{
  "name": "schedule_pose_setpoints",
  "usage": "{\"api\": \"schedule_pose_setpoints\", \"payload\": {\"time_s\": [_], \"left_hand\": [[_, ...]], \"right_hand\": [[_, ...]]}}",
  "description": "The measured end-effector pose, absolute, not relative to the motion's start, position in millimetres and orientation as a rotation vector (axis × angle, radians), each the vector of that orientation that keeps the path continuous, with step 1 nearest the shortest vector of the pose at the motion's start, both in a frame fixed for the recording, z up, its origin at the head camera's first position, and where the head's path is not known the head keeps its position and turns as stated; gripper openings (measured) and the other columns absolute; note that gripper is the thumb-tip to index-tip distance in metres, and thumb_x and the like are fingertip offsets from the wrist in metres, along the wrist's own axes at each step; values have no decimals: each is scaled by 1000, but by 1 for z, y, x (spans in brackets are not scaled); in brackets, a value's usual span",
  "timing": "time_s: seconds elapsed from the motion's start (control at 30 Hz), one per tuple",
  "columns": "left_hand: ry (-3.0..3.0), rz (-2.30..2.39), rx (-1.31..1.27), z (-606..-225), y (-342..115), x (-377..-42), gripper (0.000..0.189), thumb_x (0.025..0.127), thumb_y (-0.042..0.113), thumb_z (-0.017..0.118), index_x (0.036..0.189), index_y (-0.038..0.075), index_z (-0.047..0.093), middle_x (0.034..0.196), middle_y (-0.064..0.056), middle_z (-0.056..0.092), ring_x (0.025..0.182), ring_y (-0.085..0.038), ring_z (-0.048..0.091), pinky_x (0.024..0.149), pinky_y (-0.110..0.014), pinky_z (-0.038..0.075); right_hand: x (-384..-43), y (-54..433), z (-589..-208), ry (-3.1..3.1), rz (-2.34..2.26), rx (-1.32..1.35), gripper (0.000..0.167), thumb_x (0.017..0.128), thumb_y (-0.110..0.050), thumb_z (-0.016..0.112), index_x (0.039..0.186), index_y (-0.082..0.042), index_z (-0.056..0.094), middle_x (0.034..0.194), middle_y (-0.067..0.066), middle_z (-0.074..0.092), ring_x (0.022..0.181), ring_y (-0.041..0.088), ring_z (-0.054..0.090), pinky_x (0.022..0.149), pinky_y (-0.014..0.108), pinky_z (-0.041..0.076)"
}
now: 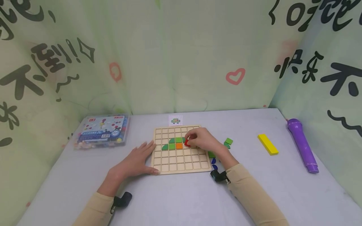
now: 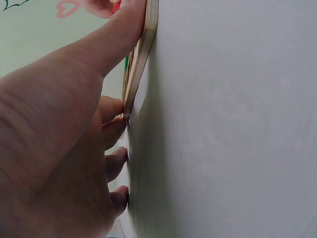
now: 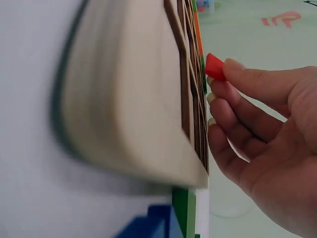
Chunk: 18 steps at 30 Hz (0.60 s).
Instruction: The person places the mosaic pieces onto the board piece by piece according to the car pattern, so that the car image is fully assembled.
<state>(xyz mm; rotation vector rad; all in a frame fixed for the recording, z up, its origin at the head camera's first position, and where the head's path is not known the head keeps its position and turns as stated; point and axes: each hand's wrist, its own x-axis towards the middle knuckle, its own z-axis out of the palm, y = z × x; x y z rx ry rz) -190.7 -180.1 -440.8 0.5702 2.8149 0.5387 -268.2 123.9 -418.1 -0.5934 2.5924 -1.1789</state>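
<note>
A wooden grid board [image 1: 181, 163] lies on the table with several green tiles [image 1: 172, 146] and one orange tile [image 1: 179, 145] set in its middle cells. The right hand [image 1: 202, 139] pinches a small red tile [image 3: 215, 67] between thumb and fingers, just over the board beside the orange tile. My left hand [image 1: 137, 160] touches the board's left side with fingers spread, its thumb at the near left corner. In the left wrist view, that thumb [image 2: 116, 37] lies along the board's edge. Fingers partly hide the red tile in the head view.
A small pattern card [image 1: 175, 120] lies behind the board. Loose green tiles [image 1: 229, 141] and blue pieces [image 1: 213, 161] lie to its right. Farther right are a yellow block [image 1: 267, 144] and a purple cylinder [image 1: 303, 146]. A clear plastic box [image 1: 101, 131] stands at the back left.
</note>
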Motion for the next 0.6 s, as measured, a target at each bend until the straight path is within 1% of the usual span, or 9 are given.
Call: {"api": "schedule_pose_setpoints", "payload": {"time_s": [0.13,0.37,0.47,0.6], "left_hand": [[2813,540,567,-441,-179,-191,117,72,70,74,159,10,24,167,-6,20,154,-37,16,122,-63,18],[2812,529,557,-440,-179,-191,117,72,70,74,159,10,23,168,-6,19,155,-37,16,122,-63,17],[2812,538,556,-440,-179,-191,117,72,69,74,158,10,24,167,-6,20,154,-37,16,122,-63,17],[2811,542,560,-440,-179,-190,116,72,69,75,158,9,25,167,-7,20,154,-37,17,122,-63,18]], "right_hand": [[-269,119,-419,2613,-1139,-618,18,88,-5,69,105,-11,75,92,3,70,82,17,58,73,27,50],[-266,115,-417,2650,-1062,-634,21,88,-4,71,107,-9,76,100,4,74,87,16,63,81,30,55],[-265,114,-417,2669,-1035,-640,20,87,-4,73,105,-8,77,101,4,74,88,15,65,82,31,57],[-264,112,-419,2695,-992,-655,18,87,-4,74,103,-9,78,104,4,74,94,15,67,86,32,57]]}}
